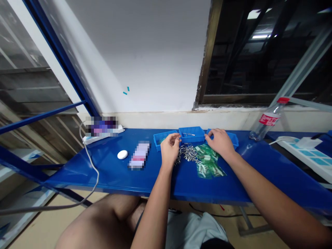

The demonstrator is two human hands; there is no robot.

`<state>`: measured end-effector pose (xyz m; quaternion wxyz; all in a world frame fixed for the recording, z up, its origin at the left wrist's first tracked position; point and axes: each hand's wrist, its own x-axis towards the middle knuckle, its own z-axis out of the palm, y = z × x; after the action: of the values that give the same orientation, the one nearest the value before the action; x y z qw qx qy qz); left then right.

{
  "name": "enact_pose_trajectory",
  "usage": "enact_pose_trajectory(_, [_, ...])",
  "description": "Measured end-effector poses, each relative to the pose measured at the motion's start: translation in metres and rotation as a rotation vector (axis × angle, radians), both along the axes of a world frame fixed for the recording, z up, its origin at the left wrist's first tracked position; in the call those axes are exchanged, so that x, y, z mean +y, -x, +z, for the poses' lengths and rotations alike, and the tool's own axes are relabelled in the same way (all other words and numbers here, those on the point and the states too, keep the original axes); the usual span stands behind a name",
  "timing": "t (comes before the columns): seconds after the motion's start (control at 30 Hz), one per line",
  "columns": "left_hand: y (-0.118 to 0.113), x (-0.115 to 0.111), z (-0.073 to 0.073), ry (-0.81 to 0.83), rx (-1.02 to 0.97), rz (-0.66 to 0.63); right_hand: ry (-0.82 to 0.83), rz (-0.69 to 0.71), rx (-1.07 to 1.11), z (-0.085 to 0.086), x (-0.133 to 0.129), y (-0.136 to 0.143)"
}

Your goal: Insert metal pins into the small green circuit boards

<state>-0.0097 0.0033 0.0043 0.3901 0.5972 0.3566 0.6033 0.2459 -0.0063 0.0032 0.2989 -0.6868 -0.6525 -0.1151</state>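
Screws (190, 153) piled beside left hand (170, 148), its pinch unclear, right hand (220, 141) loosely spread

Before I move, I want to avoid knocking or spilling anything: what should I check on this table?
1. Blue trays side by side behind the pile: ok.
2. Loose metal pieces contained: not ok, heaped on the tabletop.
3. Left hand empty: cannot tell, its fingers are pinched together.
4. Right hand away from the bottle: ok, it is at the right-hand tray.
5. Bottle capped: ok, red cap on.
6. Grey cable away from both hands: ok, it crosses the left side.
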Motion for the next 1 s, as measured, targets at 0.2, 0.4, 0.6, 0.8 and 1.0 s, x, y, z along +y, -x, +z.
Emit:
enact_pose_trajectory(0.2, [0.001,-0.006,0.006,-0.042,0.022,0.006,-0.141,0.442,0.048,0.009,-0.017,0.045])
enact_pose_trajectory(0.4, [0.009,-0.015,0.017,-0.108,0.048,-0.075,0.058,1.004,-0.109,0.009,-0.053,0.113])
enact_pose_trajectory(0.6, [0.016,-0.018,0.021,-0.112,0.086,-0.095,0.142,1.115,-0.240,0.010,-0.064,0.127])
enact_pose_trajectory(0.8, [0.016,-0.018,0.021,-0.151,0.129,-0.074,0.151,1.187,-0.239,0.010,-0.065,0.130])
enact_pose_trajectory(1.0, [0.016,-0.017,0.021,-0.142,0.135,-0.032,0.079,1.117,-0.250,0.009,-0.059,0.129])
